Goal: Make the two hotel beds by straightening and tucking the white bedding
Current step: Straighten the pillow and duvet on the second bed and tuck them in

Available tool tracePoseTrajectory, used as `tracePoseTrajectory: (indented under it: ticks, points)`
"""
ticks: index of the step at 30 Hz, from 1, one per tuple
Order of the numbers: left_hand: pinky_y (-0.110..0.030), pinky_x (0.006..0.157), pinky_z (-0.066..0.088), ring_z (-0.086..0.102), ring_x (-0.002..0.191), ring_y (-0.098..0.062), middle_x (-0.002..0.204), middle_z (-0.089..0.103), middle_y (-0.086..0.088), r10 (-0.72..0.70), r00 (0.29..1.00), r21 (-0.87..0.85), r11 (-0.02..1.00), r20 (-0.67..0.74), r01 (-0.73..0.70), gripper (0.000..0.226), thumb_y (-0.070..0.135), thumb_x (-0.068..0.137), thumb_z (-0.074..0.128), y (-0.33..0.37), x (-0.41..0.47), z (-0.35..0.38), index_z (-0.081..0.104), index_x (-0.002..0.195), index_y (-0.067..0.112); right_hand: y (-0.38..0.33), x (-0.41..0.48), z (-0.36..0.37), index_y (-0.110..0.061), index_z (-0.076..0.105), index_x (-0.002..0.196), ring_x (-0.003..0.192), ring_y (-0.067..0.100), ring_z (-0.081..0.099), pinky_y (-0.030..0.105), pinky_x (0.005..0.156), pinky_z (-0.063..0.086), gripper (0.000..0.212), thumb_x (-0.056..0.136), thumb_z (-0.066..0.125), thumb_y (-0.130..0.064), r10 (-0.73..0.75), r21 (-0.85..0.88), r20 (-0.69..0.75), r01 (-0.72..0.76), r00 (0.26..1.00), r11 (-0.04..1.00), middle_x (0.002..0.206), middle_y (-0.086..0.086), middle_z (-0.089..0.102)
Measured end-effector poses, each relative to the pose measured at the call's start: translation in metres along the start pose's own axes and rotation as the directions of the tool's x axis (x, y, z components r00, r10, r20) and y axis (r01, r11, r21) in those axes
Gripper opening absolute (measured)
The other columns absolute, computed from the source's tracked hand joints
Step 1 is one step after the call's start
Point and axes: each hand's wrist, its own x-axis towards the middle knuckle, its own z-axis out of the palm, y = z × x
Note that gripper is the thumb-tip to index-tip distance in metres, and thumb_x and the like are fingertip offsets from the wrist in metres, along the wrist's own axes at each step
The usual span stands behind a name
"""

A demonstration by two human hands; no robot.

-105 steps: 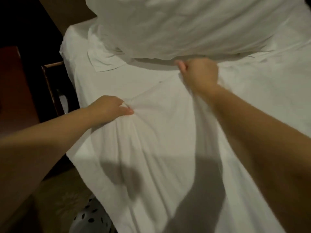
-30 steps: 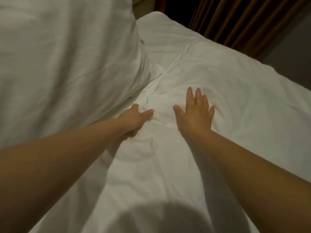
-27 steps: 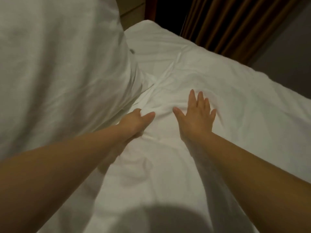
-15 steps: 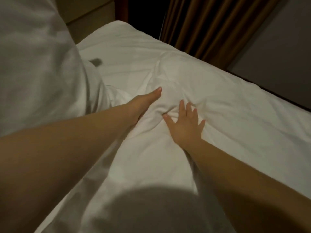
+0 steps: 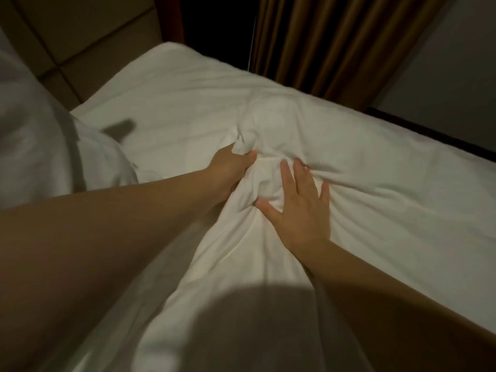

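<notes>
Fingers of my left hand (image 5: 228,167) are buried in a bunched fold of the white cotton bedding (image 5: 349,183), thumb curled over the top, so that hand is gripping the cloth; its fingertips are hidden under the fold. Just beside it my right hand (image 5: 300,210) lies flat on the same bedding, fingers straight and spread wide, pressing down and holding nothing. Just beyond the two hands the cloth humps up, rumpled, with creases fanning out toward the far edge of the bed (image 5: 188,65); elsewhere it lies fairly smooth, covering the bed up to the head corner. At the head end, to my left, a large white pillow (image 5: 40,146) is blurred and cut off by the frame. A dark smear (image 5: 118,128) next to it I cannot identify. Beyond the head corner stands a beige padded headboard (image 5: 80,36); past the far edge hang brown pleated curtains (image 5: 322,44) and a grey wall (image 5: 442,63). A broad shadow (image 5: 255,318) covers the near bedding between my forearms.
</notes>
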Motion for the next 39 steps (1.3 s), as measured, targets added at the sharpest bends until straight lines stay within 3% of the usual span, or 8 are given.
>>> tracePoseTrajectory:
  ticks: [4,8,12,16,24,31,35,39]
  points:
    - [-0.027,0.079,0.055,0.059,0.11,-0.021,0.133,0.053,-0.001,0.023,0.999,0.022,0.999,0.03,-0.024,0.051,0.019,0.096,0.055,0.085,0.039,0.012,0.036,0.144,0.02,0.003,0.06,-0.05,-0.034,-0.014,0.149,0.147,0.017,-0.012,0.049,0.114,-0.013,0.092,0.079,0.021,-0.081,-0.051,0.029,-0.089,0.054,0.995,0.998,0.16,-0.004,-0.013]
    - [-0.043,0.097,0.044,0.061,0.103,-0.026,0.107,0.068,-0.009,-0.242,0.967,0.368,0.909,0.075,0.199,0.035,0.046,0.087,0.062,0.105,0.061,0.035,0.066,0.1,0.014,-0.003,0.091,-0.058,-0.035,-0.014,0.15,0.145,0.019,-0.02,0.058,0.112,-0.015,0.095,0.078,0.029,-0.082,-0.116,-0.048,0.016,0.117,0.993,0.992,0.159,-0.005,-0.02]
    - [-0.021,0.069,0.051,0.058,0.081,-0.012,0.086,0.059,0.002,0.355,0.928,0.334,0.893,-0.112,-0.301,0.021,-0.003,0.086,0.059,0.124,0.098,0.038,0.06,0.099,0.013,-0.005,0.124,-0.081,-0.033,-0.015,0.15,0.147,0.02,-0.013,0.056,0.113,-0.008,0.108,0.072,0.041,-0.084,-0.077,0.042,-0.144,0.084,0.987,0.996,0.16,-0.006,-0.015]
    - [-0.008,0.057,0.043,0.056,0.088,-0.012,0.099,0.058,0.003,0.452,0.868,0.372,0.857,-0.207,-0.358,0.031,-0.002,0.09,0.052,0.104,0.126,0.046,0.059,0.111,0.021,-0.007,0.152,-0.055,-0.029,-0.014,0.151,0.148,0.024,-0.009,0.059,0.113,-0.004,0.101,0.081,0.039,-0.078,-0.028,-0.079,-0.202,0.012,0.979,0.997,0.161,-0.003,-0.011]
    - [-0.034,0.089,0.054,0.06,0.099,-0.019,0.111,0.06,0.001,0.367,0.9,0.385,0.885,-0.235,-0.261,0.027,0.012,0.09,0.061,0.032,0.162,0.025,0.058,0.113,0.026,0.006,0.16,0.014,-0.027,-0.009,0.152,0.148,0.022,-0.011,0.057,0.112,-0.011,0.103,0.076,0.026,-0.086,0.029,-0.102,-0.034,-0.032,0.999,0.994,0.161,-0.001,-0.009]
    - [-0.033,0.08,0.057,0.064,0.101,-0.019,0.117,0.062,-0.001,0.124,0.992,0.367,0.925,-0.036,-0.102,0.073,0.05,0.074,0.073,0.034,0.132,0.012,0.046,0.132,0.013,0.005,0.146,0.018,-0.024,-0.014,0.151,0.147,0.02,-0.012,0.053,0.115,-0.011,0.089,0.088,0.024,-0.074,0.032,-0.087,-0.04,-0.036,0.999,0.996,0.161,0.0,-0.013]
    - [-0.019,0.056,0.049,0.062,0.077,-0.009,0.099,0.064,-0.001,0.123,0.991,0.391,0.916,-0.055,-0.092,0.038,0.042,0.086,0.066,0.026,0.098,-0.001,0.054,0.108,0.013,-0.008,0.124,0.015,-0.023,-0.014,0.151,0.147,0.021,-0.013,0.051,0.115,-0.009,0.072,0.097,0.014,-0.06,0.105,-0.113,0.043,-0.099,0.994,0.989,0.16,0.002,-0.016]
    - [-0.027,0.068,0.048,0.059,0.076,-0.018,0.088,0.063,-0.004,0.032,0.995,0.558,0.829,-0.09,0.024,0.037,0.042,0.084,0.067,0.017,0.048,-0.015,0.061,0.101,0.01,-0.035,0.05,-0.008,-0.023,-0.008,0.153,0.148,0.021,-0.008,0.048,0.116,-0.007,0.067,0.099,0.017,-0.054,0.143,0.086,0.164,-0.159,0.976,0.984,0.161,0.002,-0.01]
